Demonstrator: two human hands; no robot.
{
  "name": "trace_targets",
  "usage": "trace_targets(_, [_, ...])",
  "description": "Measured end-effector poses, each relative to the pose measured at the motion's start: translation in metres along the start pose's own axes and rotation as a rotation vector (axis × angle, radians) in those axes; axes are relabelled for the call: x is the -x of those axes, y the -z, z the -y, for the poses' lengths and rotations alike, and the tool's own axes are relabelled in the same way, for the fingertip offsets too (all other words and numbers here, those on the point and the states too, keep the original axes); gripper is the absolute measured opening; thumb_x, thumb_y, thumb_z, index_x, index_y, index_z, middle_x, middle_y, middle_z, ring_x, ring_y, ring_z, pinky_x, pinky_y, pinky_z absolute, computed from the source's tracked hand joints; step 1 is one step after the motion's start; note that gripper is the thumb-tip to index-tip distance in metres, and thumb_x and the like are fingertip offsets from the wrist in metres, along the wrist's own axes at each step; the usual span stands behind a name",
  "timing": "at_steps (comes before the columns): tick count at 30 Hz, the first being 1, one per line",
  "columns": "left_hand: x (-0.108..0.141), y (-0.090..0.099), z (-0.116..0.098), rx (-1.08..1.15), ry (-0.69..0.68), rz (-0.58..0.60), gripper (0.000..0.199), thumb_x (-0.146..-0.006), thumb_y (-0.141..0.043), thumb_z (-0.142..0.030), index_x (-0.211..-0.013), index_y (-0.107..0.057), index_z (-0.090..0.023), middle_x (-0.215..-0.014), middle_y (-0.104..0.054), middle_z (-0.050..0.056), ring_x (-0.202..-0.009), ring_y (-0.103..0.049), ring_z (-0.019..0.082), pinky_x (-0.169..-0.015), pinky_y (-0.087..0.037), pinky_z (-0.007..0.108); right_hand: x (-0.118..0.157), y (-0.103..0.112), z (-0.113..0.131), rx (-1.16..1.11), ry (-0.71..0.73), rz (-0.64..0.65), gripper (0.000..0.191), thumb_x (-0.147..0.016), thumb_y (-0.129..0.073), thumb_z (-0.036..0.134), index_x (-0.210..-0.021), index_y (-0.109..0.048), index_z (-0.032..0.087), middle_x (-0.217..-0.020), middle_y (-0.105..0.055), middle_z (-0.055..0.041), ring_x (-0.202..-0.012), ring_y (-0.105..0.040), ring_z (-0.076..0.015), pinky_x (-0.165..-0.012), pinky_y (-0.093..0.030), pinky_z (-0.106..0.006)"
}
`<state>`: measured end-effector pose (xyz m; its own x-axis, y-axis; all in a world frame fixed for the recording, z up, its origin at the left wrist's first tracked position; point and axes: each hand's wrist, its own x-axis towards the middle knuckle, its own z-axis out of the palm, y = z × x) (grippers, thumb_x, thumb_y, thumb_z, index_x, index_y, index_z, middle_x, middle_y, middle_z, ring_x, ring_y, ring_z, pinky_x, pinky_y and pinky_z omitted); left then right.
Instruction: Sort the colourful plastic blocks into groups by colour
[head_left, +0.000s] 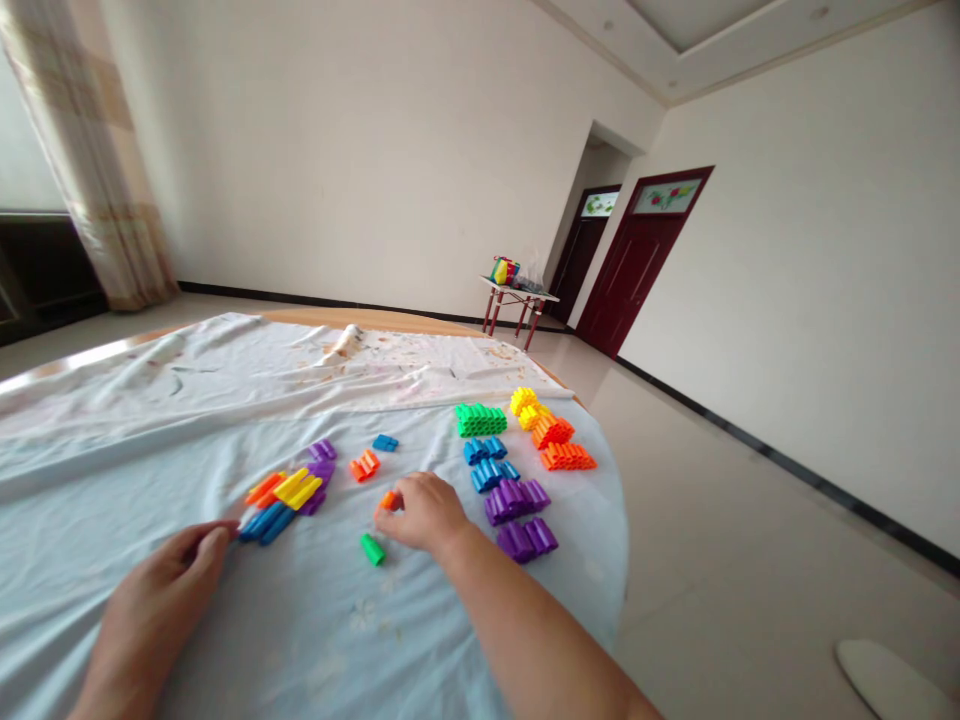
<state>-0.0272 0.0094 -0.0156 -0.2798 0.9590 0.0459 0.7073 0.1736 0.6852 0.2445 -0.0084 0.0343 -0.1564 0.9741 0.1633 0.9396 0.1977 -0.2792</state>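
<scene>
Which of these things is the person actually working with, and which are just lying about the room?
In use: the right hand holding a small orange block; the left hand beside blue tube blocks; a green block; coloured rows of tube blocks on the pale blue sheet.

Lying about: the red-legged side table, the colourful bundle on it, the curtain.

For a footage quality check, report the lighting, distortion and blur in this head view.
Head view: wide-angle distortion tilts the wall and curves the room; light is soft, with faint shadow beside the right hand; the purple blocks stay fairly sharp, no heavy motion blur.
</scene>
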Motion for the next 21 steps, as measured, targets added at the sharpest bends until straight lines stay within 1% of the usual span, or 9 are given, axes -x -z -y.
trace_targets(3, [-0.001,0.0,0.0,-0.028,0.008,0.006,0.048,-0.074,-0.034,-0.057,-0.095,-0.064,-0.025,-0.093,-0.068,0.007,-0.087,-0.061,0.028,-0.073,-0.046,0.035,-0.01,0.008,-0.007,0.077,-0.111,0.142,0.022,-0.071,-0.057,0.041,-0.072,-0.069,0.022,-0.077,-0.071,-0.0048,-0.075,-0.065,-0.0214,-0.062,-0.046,-0.027])
trace_targets(6, [0.002,0.002,-0.004,-0.004,-0.003,0.003,0.046,-0.075,-0.036,-0.054,-0.095,-0.064,-0.024,-0.094,-0.068,0.007,-0.09,-0.061,0.026,-0.074,-0.046,0.033,-0.016,0.008,-0.01,0.102,-0.144,0.205,0.026,-0.071,-0.057,0.045,-0.07,-0.068,0.022,-0.078,-0.071,-0.0059,-0.077,-0.066,-0.0224,-0.061,-0.046,-0.028])
trace_targets(8, [0.004,0.003,-0.006,0.02,-0.015,-0.004,0.044,-0.075,-0.038,-0.051,-0.095,-0.064,-0.022,-0.094,-0.069,0.007,-0.091,-0.061,0.025,-0.074,-0.045,0.031,-0.017,0.004,-0.012,0.076,-0.154,0.199,0.03,-0.075,-0.054,0.047,-0.069,-0.068,0.021,-0.076,-0.071,-0.0067,-0.078,-0.066,-0.0223,-0.062,-0.045,-0.028])
trace_targets(10, [0.006,0.004,-0.008,0.041,-0.025,-0.008,0.043,-0.075,-0.039,-0.05,-0.095,-0.065,-0.021,-0.093,-0.069,0.007,-0.092,-0.061,0.024,-0.074,-0.045,0.03,-0.015,-0.001,-0.015,0.017,-0.149,0.142,0.032,-0.078,-0.052,0.048,-0.072,-0.067,0.021,-0.079,-0.07,-0.0074,-0.079,-0.065,-0.0223,-0.065,-0.046,-0.029])
trace_targets(13, [0.009,0.004,-0.01,0.07,-0.025,-0.014,0.041,-0.076,-0.041,-0.048,-0.095,-0.065,-0.02,-0.092,-0.069,0.006,-0.091,-0.061,0.022,-0.075,-0.044,0.028,-0.011,-0.007,-0.02,-0.081,-0.112,0.011,0.032,-0.078,-0.055,0.047,-0.091,-0.066,0.02,-0.088,-0.069,-0.0073,-0.084,-0.064,-0.0212,-0.071,-0.045,-0.028])
trace_targets(15, [0.009,0.004,-0.012,0.067,-0.019,-0.016,0.04,-0.077,-0.042,-0.046,-0.096,-0.065,-0.019,-0.092,-0.069,0.006,-0.091,-0.061,0.021,-0.075,-0.043,0.027,-0.009,-0.009,-0.022,-0.121,-0.08,-0.032,0.035,-0.076,-0.06,0.043,-0.102,-0.063,0.02,-0.091,-0.068,-0.006,-0.087,-0.062,-0.0193,-0.074,-0.045,-0.026])
trace_targets(16, [0.009,0.004,-0.012,0.059,-0.012,-0.016,0.04,-0.077,-0.042,-0.046,-0.096,-0.065,-0.02,-0.093,-0.069,0.006,-0.091,-0.06,0.021,-0.074,-0.043,0.026,-0.008,-0.01,-0.022,-0.128,-0.061,-0.028,0.036,-0.074,-0.062,0.04,-0.104,-0.062,0.02,-0.092,-0.068,-0.0053,-0.087,-0.062,-0.0187,-0.074,-0.044,-0.026])
trace_targets(18, [0.007,0.003,-0.01,0.04,0.002,-0.011,0.039,-0.077,-0.043,-0.045,-0.097,-0.065,-0.02,-0.093,-0.069,0.005,-0.091,-0.06,0.021,-0.073,-0.043,0.025,-0.008,-0.012,-0.02,-0.122,-0.024,0.008,0.029,-0.074,-0.061,0.033,-0.1,-0.064,0.021,-0.091,-0.068,-0.0046,-0.087,-0.061,-0.0183,-0.074,-0.044,-0.025])
trace_targets(21, [-0.002,-0.002,0.0,-0.004,-0.004,-0.044,0.036,-0.076,-0.045,-0.046,-0.093,-0.067,-0.022,-0.086,-0.07,0.001,-0.082,-0.062,0.019,-0.067,-0.044,0.024,-0.008,-0.017,-0.015,-0.096,0.008,0.039,0.02,-0.077,-0.055,0.026,-0.093,-0.065,0.021,-0.091,-0.067,-0.0052,-0.087,-0.061,-0.0189,-0.073,-0.044,-0.026])
